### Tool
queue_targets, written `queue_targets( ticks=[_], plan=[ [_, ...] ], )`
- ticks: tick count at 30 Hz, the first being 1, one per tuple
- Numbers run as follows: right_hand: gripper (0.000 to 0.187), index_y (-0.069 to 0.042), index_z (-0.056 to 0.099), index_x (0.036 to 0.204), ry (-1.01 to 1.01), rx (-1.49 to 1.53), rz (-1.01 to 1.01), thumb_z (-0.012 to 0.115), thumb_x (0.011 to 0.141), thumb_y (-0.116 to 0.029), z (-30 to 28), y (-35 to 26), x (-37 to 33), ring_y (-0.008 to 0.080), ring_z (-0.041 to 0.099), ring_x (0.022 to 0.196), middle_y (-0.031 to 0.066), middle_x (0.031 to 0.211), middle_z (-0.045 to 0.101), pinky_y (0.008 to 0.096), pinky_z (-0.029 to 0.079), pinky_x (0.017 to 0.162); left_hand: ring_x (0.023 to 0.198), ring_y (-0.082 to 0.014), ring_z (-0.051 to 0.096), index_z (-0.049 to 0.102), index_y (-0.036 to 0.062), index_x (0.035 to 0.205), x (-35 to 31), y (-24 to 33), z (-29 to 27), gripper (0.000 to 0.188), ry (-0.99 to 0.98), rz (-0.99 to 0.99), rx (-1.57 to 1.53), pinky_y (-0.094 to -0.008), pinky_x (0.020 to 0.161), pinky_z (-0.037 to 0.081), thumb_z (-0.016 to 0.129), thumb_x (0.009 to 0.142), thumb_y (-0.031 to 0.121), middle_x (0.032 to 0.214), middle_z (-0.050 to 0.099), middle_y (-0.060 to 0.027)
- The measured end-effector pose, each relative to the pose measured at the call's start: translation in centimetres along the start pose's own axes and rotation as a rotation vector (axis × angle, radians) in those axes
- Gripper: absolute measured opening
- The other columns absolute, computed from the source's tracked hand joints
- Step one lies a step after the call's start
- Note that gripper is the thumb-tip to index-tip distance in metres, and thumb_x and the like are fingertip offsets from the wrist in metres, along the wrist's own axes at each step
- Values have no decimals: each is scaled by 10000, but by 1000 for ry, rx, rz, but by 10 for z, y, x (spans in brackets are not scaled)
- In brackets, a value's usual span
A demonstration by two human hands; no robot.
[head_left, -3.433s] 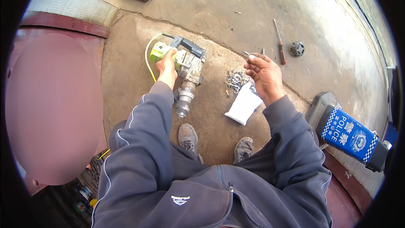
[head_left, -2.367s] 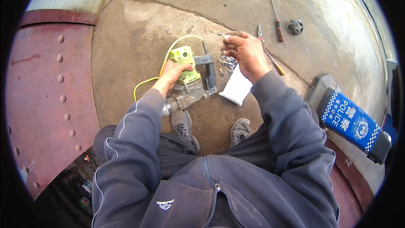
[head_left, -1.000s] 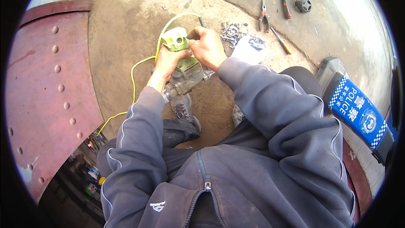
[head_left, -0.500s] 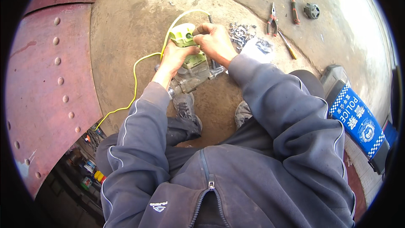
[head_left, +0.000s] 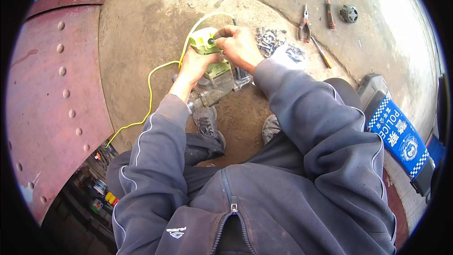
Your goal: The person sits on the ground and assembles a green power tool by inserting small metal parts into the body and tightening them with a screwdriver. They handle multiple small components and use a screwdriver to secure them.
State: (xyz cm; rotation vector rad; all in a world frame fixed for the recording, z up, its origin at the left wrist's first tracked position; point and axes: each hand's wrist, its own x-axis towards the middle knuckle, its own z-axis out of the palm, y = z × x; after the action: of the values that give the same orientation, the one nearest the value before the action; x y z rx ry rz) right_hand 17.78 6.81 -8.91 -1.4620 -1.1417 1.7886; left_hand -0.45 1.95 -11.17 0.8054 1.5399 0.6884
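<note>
A yellow-green power tool [head_left: 218,69] with a grey metal body, which looks like a rotary hammer, stands on the ground in front of my shoes. My left hand [head_left: 192,68] is wrapped round its left side, with the thumb across the housing. Closed at the fingertips, my right hand [head_left: 239,47] pinches at a dark round spot on the upper right of the yellow-green housing. Whatever lies between those fingertips is hidden or too small to make out. A yellow power cord [head_left: 150,85] loops over the tool's top and trails to the lower left.
Right of the tool lie a heap of small dark parts [head_left: 269,40], a white bag [head_left: 287,56], pliers [head_left: 305,24], a long screwdriver [head_left: 330,14], a shorter screwdriver [head_left: 322,52] and a round dark part [head_left: 349,13]. A riveted red metal panel [head_left: 42,80] borders the left; a blue-topped stool-like object [head_left: 398,134] stands at right.
Both hands keep their places on the tool, with only a very slight shift of the right fingers. The whole view has moved a little.
</note>
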Motion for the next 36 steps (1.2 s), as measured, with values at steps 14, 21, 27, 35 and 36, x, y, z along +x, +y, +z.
queue_targets(
  ticks=[14,21,27,35,36],
  plan=[
    [255,31,814,1152,-40,-152,-93,772,933,-92,1,11,12,185,773,964,145,1030,833,354,617,904,1153,-202,720,641,51,1454,3,0,1,755,-23,26,-33,-364,1015,591,896,744,36,1271,747,-67],
    [224,32,788,1120,-3,-163,-142,747,927,-75,6,14,13,229,786,936,177,997,820,377,623,877,1146,-199,723,639,48,1455,0,9,4,734,-13,-17,-34,-363,988,610,871,759,14,1263,745,-69],
    [188,19,772,1055,-1,-159,-227,743,902,-87,8,11,5,317,782,898,214,953,792,421,611,832,1162,-201,725,623,36,1469,-1,7,2,708,-23,-17,-41,-361,994,610,862,803,29,1287,740,-80],
    [152,9,755,990,54,-242,-372,730,879,-93,11,22,10,405,761,919,241,963,762,467,597,838,1209,-207,715,596,37,1498,-3,9,2,709,-36,11,8,-366,1041,587,866,843,43,1334,730,-84],
    [153,9,754,990,41,-221,-351,729,879,-93,10,22,10,413,758,930,242,971,761,471,596,844,1210,-206,714,599,40,1496,-4,10,2,704,-28,9,11,-366,1042,585,866,845,48,1330,731,-81]
  ],
)
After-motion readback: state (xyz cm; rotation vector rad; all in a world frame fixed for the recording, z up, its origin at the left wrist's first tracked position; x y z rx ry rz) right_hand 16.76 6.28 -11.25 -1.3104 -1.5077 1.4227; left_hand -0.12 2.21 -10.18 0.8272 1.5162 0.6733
